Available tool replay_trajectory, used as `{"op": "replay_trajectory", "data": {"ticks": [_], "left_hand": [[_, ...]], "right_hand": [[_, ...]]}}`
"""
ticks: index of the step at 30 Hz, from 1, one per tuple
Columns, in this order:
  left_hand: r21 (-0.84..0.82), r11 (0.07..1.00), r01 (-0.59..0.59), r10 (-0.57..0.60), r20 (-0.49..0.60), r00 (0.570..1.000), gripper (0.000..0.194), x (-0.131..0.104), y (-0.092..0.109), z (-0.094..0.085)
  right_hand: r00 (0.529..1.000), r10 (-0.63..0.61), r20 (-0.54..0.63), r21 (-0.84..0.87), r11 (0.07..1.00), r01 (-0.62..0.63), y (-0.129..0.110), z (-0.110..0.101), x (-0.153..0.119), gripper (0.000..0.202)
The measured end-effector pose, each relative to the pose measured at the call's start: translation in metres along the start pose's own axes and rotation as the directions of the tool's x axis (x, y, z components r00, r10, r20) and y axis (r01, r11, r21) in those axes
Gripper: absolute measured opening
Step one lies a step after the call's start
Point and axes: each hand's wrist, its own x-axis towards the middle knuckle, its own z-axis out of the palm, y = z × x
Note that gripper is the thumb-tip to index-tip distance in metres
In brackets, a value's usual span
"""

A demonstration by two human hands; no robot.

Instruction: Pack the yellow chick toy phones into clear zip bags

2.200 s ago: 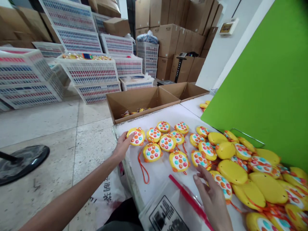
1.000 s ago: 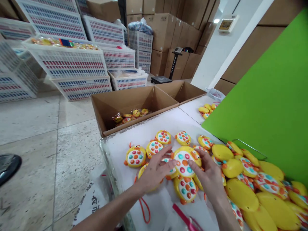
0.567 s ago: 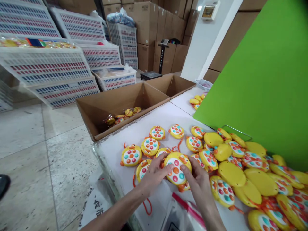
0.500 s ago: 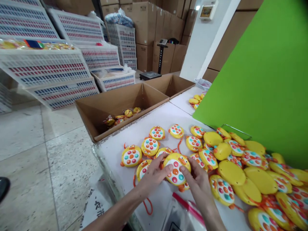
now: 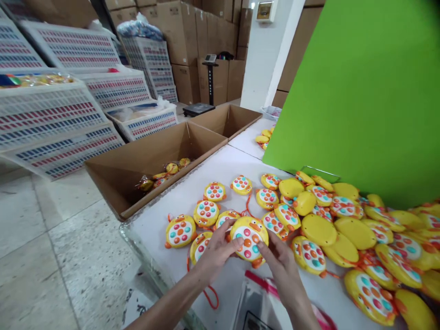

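Note:
Between my two hands is a yellow duck-shaped toy [image 5: 250, 238], its white face with pink, orange and teal buttons turned up towards me. My left hand [image 5: 222, 245] grips its left side, thumb on the front. On the right edge, my right hand [image 5: 277, 253] closes around it, its thumb near a teal button. Several like toys lie on the table beyond, among them a duck toy [image 5: 180, 230] left of my left hand. An orange cord loop [image 5: 211, 300] hangs below my left wrist. Under my hands lies a clear bag with a pink-red strip [image 5: 256, 280].
A heap of yellow toys [image 5: 354, 233] covers the table's right side, before a green panel [image 5: 360, 91]. An open cardboard box [image 5: 137, 158] with wrapped toys adjoins the table's left edge. White crates [image 5: 51, 114] stack on the floor; a platform scale [image 5: 199, 109] stands behind.
My view has turned slightly right, so the scene has shifted left. Both hands still hold the same duck toy, its face still up.

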Motion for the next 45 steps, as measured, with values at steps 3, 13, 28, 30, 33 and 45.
{"op": "replay_trajectory", "data": {"ticks": [3, 13, 28, 30, 33, 45], "left_hand": [[0.107, 0.994, -0.011, 0.011, -0.004, 1.000, 0.061, 0.001, -0.001, 0.003], [0.389, 0.919, -0.068, 0.014, 0.138, 0.990, 0.073, -0.006, 0.006, 0.025], [0.040, 0.975, 0.216, -0.220, 0.176, 0.959, 0.065, -0.025, -0.003, 0.025], [0.025, 0.967, 0.253, -0.252, 0.210, 0.944, 0.063, -0.027, -0.003, 0.025], [0.037, 0.987, 0.157, -0.162, 0.192, 0.968, 0.057, -0.030, -0.005, 0.025], [0.061, 0.994, 0.091, -0.085, -0.099, 0.992, 0.042, -0.022, -0.018, 0.029]], "right_hand": [[1.000, 0.000, -0.031, 0.078, 0.997, 0.003, 0.001, -0.003, -0.005, 0.042], [0.994, -0.020, -0.106, 0.046, 0.999, 0.025, 0.000, -0.020, -0.023, 0.039], [0.987, 0.007, -0.163, -0.132, 0.991, -0.029, 0.002, -0.015, -0.034, 0.054], [0.983, -0.023, -0.184, -0.224, 0.975, -0.019, 0.000, -0.014, -0.035, 0.054], [0.978, -0.071, -0.197, -0.294, 0.956, 0.010, -0.004, -0.013, -0.037, 0.054], [0.981, -0.069, -0.181, -0.267, 0.964, 0.019, -0.002, -0.011, -0.045, 0.047]]}}
